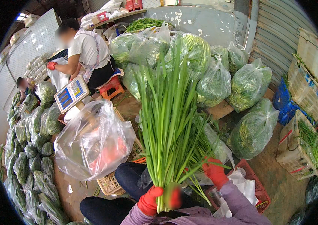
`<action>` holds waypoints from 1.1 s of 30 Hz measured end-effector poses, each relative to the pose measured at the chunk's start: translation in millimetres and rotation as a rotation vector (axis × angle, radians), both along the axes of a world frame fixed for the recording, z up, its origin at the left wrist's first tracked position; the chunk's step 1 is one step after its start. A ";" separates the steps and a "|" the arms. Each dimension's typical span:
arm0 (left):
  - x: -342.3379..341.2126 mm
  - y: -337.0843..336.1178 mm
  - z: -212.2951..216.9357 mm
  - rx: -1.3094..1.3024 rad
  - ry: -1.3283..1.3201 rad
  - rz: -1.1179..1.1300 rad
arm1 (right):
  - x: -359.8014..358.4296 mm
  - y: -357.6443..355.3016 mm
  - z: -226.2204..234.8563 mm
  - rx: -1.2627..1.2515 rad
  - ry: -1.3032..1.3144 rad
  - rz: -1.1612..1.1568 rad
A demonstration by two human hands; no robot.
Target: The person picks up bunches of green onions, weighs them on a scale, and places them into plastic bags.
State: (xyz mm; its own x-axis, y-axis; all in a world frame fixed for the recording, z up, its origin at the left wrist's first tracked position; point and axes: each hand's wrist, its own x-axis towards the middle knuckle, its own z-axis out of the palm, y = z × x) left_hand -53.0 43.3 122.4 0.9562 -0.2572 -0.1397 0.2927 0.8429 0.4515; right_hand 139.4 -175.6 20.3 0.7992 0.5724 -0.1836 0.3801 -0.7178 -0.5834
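Red gloves cover both my hands. My left hand (pixel 150 200) is wrapped round the pale stem ends of a large bunch of garlic chives (pixel 168 123), whose long flat green leaves fan out away from me. Part of the grip by the stems is blurred. To the right of the bunch, my right hand (pixel 216 173) is closed on a few loose chive leaves that stick out past its fingers; the fingertips are partly hidden. More loose chives (pixel 202 144) lie on plastic between the bunch and my right hand.
Left of my knees, a large clear plastic bag (pixel 91 146) lies open over a tan basket (pixel 110 185). A scale display (pixel 72 93) stands behind it. A red crate (pixel 258 187) sits at my right. Filled bags (pixel 254 127) stand beyond. A person (pixel 91 52) sits on a red stool.
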 end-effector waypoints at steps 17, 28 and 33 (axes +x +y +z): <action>42.3 -39.6 -31.0 2.343 -0.421 -0.014 | -85.5 78.0 87.9 1.151 1.255 -0.242; -48.3 76.4 85.7 0.971 -0.256 -0.044 | -67.7 105.0 199.0 1.714 1.577 0.195; -75.8 119.2 88.3 0.894 0.064 0.662 | -68.8 198.3 262.9 1.525 1.281 0.605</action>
State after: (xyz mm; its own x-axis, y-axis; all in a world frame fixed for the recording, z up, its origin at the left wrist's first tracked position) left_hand -128.9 162.5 210.7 0.8516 0.5190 -0.0736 -0.0502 0.2205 0.9741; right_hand 70.6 22.8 283.2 0.3305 0.8504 0.4095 -0.6800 0.5154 -0.5215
